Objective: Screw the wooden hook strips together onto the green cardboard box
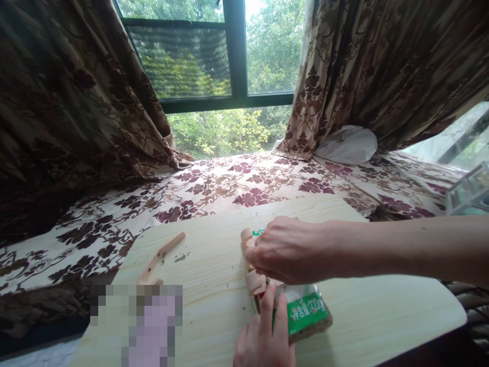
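A flat packet [305,316] with a green and white label reading 220g lies at an angle on the pale wood-grain table. Tan tape-like strips [256,282] curl at its left end. My left hand [267,331] comes from the bottom edge, its fingers bent and pressed on the packet's near side. From the right, my right hand [286,250] reaches across the packet, fingers closed together at the tan strips; what lies between the fingertips is hidden. A separate tan strip [164,255], bent and dotted with dark specks, lies on the table to the left.
Dark crumbs are scattered on the table [206,244]. A pixelated patch covers its lower left part. Behind it spreads a floral cloth [244,183] beneath the window and patterned curtains [362,61]. A white bag [347,144] and a clear plastic case [469,191] are at the right.
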A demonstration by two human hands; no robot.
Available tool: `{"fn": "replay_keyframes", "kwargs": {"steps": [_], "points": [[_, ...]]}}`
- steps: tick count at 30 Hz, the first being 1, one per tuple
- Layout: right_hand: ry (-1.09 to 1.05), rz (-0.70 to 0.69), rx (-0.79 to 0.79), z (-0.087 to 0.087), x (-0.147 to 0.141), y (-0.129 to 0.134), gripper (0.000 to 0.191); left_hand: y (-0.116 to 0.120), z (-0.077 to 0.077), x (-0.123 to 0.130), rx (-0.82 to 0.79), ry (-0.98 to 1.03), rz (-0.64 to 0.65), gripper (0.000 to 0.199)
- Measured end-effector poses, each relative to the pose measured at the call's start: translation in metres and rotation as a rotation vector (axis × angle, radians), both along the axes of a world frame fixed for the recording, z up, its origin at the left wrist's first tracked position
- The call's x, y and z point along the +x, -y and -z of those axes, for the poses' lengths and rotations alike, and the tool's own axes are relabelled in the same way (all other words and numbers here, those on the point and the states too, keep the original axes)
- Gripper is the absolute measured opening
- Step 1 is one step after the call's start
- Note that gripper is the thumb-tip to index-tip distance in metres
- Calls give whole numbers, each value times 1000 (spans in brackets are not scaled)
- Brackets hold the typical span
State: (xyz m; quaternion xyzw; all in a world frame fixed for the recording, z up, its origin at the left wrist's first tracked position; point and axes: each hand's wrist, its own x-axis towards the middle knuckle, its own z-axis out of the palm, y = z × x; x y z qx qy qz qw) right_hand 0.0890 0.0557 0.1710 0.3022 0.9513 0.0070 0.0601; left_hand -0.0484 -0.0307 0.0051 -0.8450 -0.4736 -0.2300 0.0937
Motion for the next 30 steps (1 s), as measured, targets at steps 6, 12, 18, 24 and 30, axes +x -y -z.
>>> {"fn": "replay_keyframes", "kwargs": {"steps": [6, 12, 18, 24, 30], "points": [[51, 89, -21, -9, -2, 1, 19, 1, 0, 0, 1, -18, -5, 57], [17, -167, 83, -6, 5, 7, 14, 2, -4, 1, 1, -25, -13, 55], [-129, 22, 143, 16, 4, 7, 17, 0, 0, 0, 9, -32, 1, 56], [-131, 90, 93, 13, 4, 1, 20, 0, 6, -3, 40, -7, 36, 54], [-93, -197, 157, 14, 7, -1, 21, 0, 7, -3, 59, -5, 43, 58]]}}
